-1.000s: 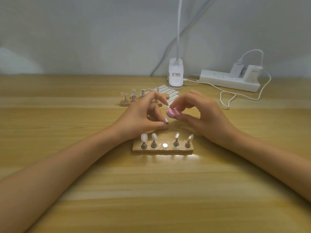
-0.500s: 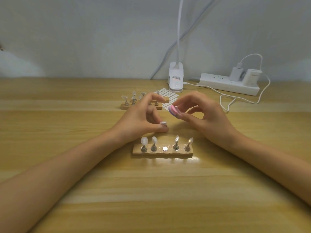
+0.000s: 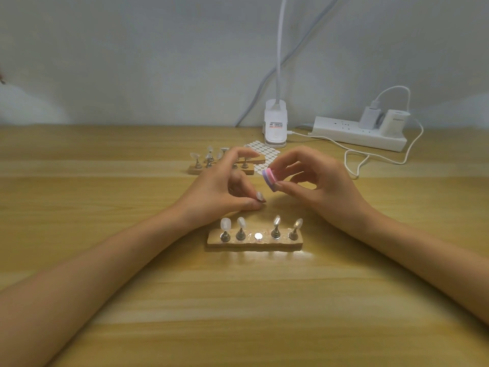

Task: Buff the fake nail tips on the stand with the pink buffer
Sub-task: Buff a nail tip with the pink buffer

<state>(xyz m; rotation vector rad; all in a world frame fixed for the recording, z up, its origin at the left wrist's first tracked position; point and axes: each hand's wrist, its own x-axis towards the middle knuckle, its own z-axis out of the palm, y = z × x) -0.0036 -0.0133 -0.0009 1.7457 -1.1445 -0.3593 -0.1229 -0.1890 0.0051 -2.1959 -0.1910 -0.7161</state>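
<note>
Left hand (image 3: 225, 186): thumb and forefinger pinched on one nail tip (image 3: 260, 197), held off the stand; remaining fingers arched up and clear.
Right hand (image 3: 320, 181): thumb and fingertips pinched on the pink buffer (image 3: 270, 179), a small thick pad shown edge-on, with a purple layer on its left side.
Stand (image 3: 254, 243): wooden bar on the table (image 3: 238, 313), nearer the body than both hands and just below them. Four tips upright on pegs; middle slot (image 3: 258, 236) bare, metal disc only.
Held tip: above the gap in the row and slightly behind it. Fingers hide whether its peg came with it.
Key relation: buffer up and just right of the held tip, very near. Contact or a sliver of gap: cannot tell.
Axes: buffer edge slanting from upper left to lower right, left face angled down toward the tip. Tip's long axis too small to read.
Nearer hand: both close, but the tool sits in the right, so probably a short stroke down and left from that side, with the left only bracing.
Risk: light pinch on a small tip, likely to twist or slip under pressure.
Behind: second stand (image 3: 221, 169) and sticker sheet (image 3: 267, 154), well apart from the work.
</note>
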